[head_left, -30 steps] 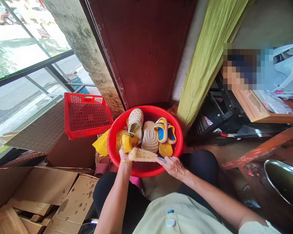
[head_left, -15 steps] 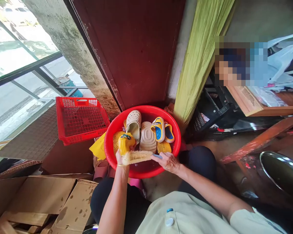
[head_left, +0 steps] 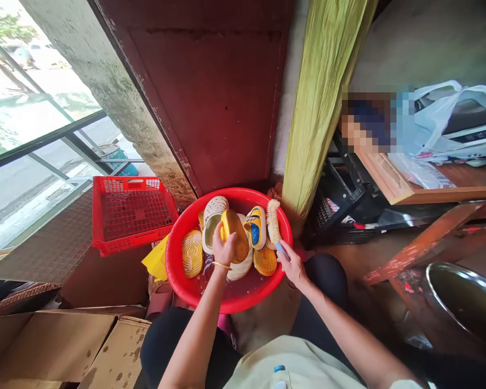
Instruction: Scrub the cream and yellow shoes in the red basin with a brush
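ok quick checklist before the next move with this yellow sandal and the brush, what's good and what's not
1. Left hand has a firm hold on the yellow sandal: ok, fingers wrapped around it, sole facing up.
2. Right hand has hold of the blue-handled brush: ok, gripped at the handle, bristles up.
3. Bristles on the sandal: not ok, the brush stands apart from it.
4. Water in the red basin: ok, water shows around the footwear, depth cannot tell.
5. Sandal sole clean: cannot tell, no dirt can be made out from this view.
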`<state>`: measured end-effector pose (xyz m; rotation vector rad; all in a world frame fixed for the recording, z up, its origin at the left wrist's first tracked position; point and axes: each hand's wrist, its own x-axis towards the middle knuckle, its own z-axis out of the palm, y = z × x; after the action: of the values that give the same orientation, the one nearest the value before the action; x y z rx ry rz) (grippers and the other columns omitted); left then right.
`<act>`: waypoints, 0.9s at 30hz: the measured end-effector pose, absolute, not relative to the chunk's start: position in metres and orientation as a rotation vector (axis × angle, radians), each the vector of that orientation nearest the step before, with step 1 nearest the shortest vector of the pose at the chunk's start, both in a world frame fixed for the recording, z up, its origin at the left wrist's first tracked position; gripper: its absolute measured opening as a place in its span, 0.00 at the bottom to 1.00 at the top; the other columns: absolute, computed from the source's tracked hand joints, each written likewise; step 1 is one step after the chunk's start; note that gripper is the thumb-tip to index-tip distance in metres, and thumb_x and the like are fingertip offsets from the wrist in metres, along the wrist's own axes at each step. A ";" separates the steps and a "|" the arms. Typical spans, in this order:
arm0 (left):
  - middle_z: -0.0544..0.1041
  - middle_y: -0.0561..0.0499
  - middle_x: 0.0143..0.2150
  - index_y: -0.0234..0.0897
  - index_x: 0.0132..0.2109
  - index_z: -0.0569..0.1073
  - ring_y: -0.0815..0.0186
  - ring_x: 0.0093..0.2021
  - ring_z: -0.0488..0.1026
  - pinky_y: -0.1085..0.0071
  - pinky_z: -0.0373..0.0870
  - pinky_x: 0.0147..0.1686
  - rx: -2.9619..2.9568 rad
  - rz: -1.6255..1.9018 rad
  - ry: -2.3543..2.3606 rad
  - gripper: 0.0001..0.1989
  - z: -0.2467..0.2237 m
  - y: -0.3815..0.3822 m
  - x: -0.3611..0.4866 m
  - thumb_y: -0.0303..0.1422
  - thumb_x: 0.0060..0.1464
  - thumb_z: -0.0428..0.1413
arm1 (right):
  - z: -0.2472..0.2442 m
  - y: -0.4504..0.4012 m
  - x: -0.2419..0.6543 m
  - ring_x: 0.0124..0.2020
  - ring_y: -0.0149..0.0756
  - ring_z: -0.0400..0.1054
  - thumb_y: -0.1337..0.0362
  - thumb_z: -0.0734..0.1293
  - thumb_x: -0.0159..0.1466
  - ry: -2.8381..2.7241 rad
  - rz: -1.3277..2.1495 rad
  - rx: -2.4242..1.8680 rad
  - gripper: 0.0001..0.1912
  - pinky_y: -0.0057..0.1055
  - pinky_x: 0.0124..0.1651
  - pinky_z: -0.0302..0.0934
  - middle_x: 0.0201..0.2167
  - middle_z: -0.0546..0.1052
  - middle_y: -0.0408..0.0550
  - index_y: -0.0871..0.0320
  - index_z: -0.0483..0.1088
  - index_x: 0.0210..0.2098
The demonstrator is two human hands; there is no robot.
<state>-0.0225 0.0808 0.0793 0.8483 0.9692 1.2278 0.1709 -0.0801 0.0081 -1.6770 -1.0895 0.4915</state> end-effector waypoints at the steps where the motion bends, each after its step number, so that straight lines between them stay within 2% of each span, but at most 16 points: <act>1: 0.74 0.44 0.60 0.42 0.54 0.77 0.48 0.68 0.63 0.59 0.66 0.63 0.941 1.260 0.995 0.29 0.083 0.082 -0.007 0.23 0.42 0.67 | 0.007 -0.078 0.174 0.26 0.36 0.76 0.47 0.60 0.71 -1.049 0.533 -1.659 0.34 0.30 0.30 0.72 0.34 0.83 0.51 0.62 0.67 0.67; 3: 0.70 0.41 0.65 0.41 0.50 0.79 0.44 0.73 0.55 0.54 0.57 0.69 1.114 1.266 1.000 0.28 0.089 0.084 0.019 0.23 0.39 0.70 | 0.005 -0.077 0.179 0.21 0.34 0.72 0.44 0.60 0.70 -1.004 0.592 -1.630 0.37 0.29 0.24 0.69 0.29 0.81 0.48 0.64 0.66 0.67; 6: 0.67 0.39 0.68 0.41 0.48 0.81 0.42 0.73 0.54 0.51 0.48 0.72 1.257 1.171 0.889 0.26 0.090 0.081 0.044 0.25 0.38 0.72 | 0.007 -0.078 0.181 0.18 0.33 0.68 0.42 0.59 0.70 -0.999 0.626 -1.627 0.38 0.28 0.21 0.66 0.27 0.79 0.46 0.65 0.65 0.67; 9: 0.67 0.38 0.69 0.40 0.49 0.81 0.43 0.71 0.59 0.50 0.56 0.69 1.280 1.101 0.749 0.23 0.086 0.072 0.052 0.27 0.43 0.71 | 0.014 -0.080 0.179 0.18 0.34 0.69 0.43 0.58 0.71 -1.052 0.592 -1.630 0.35 0.30 0.23 0.68 0.27 0.80 0.47 0.62 0.66 0.66; 11: 0.72 0.38 0.65 0.39 0.51 0.81 0.44 0.67 0.65 0.50 0.60 0.67 1.287 1.013 0.651 0.22 0.083 0.065 0.054 0.27 0.46 0.69 | 0.017 -0.080 0.177 0.21 0.36 0.72 0.44 0.58 0.72 -1.087 0.555 -1.628 0.33 0.31 0.25 0.70 0.29 0.81 0.47 0.59 0.68 0.66; 15: 0.79 0.40 0.54 0.39 0.50 0.81 0.49 0.61 0.71 0.51 0.60 0.67 1.265 1.045 0.695 0.19 0.077 0.061 0.050 0.27 0.49 0.66 | 0.017 -0.080 0.176 0.27 0.39 0.77 0.46 0.57 0.73 -1.105 0.503 -1.661 0.32 0.32 0.31 0.73 0.32 0.83 0.50 0.59 0.67 0.66; 17: 0.79 0.41 0.51 0.40 0.48 0.81 0.50 0.60 0.71 0.53 0.61 0.66 1.195 1.181 0.844 0.17 0.073 0.069 0.033 0.27 0.49 0.65 | 0.012 -0.081 0.176 0.29 0.40 0.78 0.46 0.56 0.73 -1.111 0.490 -1.684 0.33 0.33 0.33 0.74 0.34 0.83 0.52 0.61 0.66 0.67; 19: 0.78 0.41 0.52 0.40 0.45 0.80 0.50 0.63 0.69 0.56 0.59 0.68 1.227 1.246 1.034 0.15 0.066 0.081 0.002 0.25 0.47 0.65 | 0.007 -0.082 0.176 0.32 0.40 0.80 0.47 0.56 0.73 -1.142 0.478 -1.708 0.33 0.33 0.35 0.74 0.38 0.84 0.55 0.63 0.65 0.68; 22: 0.72 0.37 0.62 0.38 0.51 0.77 0.44 0.70 0.60 0.52 0.50 0.72 1.444 1.191 1.482 0.23 0.050 0.102 -0.063 0.27 0.45 0.65 | 0.003 -0.085 0.176 0.41 0.43 0.81 0.49 0.57 0.73 -1.252 0.427 -1.722 0.31 0.35 0.44 0.75 0.49 0.83 0.59 0.62 0.67 0.67; 24: 0.63 0.28 0.69 0.32 0.60 0.71 0.37 0.73 0.55 0.45 0.47 0.71 1.646 0.929 1.803 0.32 0.040 0.112 -0.105 0.33 0.47 0.65 | 0.003 -0.085 0.175 0.50 0.46 0.79 0.51 0.58 0.73 -1.325 0.385 -1.710 0.29 0.37 0.52 0.74 0.56 0.80 0.60 0.61 0.68 0.66; 26: 0.56 0.18 0.71 0.25 0.65 0.64 0.28 0.72 0.54 0.40 0.51 0.68 1.769 0.556 1.962 0.42 0.029 0.118 -0.136 0.41 0.47 0.66 | 0.004 -0.084 0.174 0.55 0.47 0.77 0.53 0.58 0.73 -1.357 0.361 -1.712 0.28 0.39 0.56 0.72 0.59 0.78 0.59 0.60 0.68 0.66; 27: 0.56 0.16 0.71 0.24 0.66 0.63 0.27 0.71 0.56 0.39 0.55 0.65 1.820 0.396 1.967 0.45 0.024 0.119 -0.146 0.44 0.47 0.67 | 0.005 -0.084 0.173 0.55 0.47 0.77 0.54 0.58 0.73 -1.362 0.357 -1.722 0.28 0.39 0.56 0.72 0.59 0.78 0.58 0.59 0.68 0.67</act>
<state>-0.1460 0.1186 0.0241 1.8199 1.9666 0.3956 0.1730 -0.0840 0.0053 -1.7217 -1.3617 0.3566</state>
